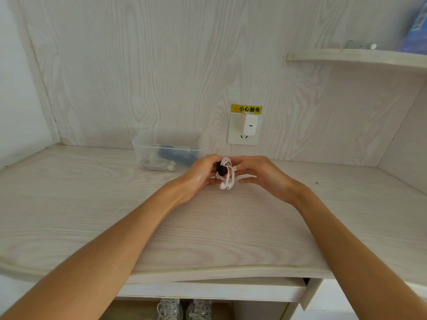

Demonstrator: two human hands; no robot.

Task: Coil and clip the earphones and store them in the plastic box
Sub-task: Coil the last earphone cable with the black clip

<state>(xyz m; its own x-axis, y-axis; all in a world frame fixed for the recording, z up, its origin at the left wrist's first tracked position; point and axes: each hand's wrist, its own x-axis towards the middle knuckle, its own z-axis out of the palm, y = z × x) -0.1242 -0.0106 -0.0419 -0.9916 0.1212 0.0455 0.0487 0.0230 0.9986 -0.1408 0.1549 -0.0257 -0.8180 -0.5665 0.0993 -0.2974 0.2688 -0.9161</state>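
My left hand (pixel 200 174) holds a coiled set of white earphones (pixel 227 177) just above the desk, with a black clip (pixel 222 170) on the coil. The earbuds hang down at the bottom of the bundle. My right hand (pixel 261 174) is right beside the coil, fingers extended and loosely spread toward it; its fingertips are at the cable's edge. The clear plastic box (pixel 166 144) stands behind and to the left, against the wall, with another white earphone coil and a blue item inside.
A wall socket (pixel 242 139) with a white charger (pixel 250 124) plugged in is behind the hands, under a yellow warning label. A shelf (pixel 355 57) juts out at the upper right. The pale wooden desk (pixel 115 215) has a front edge near my body.
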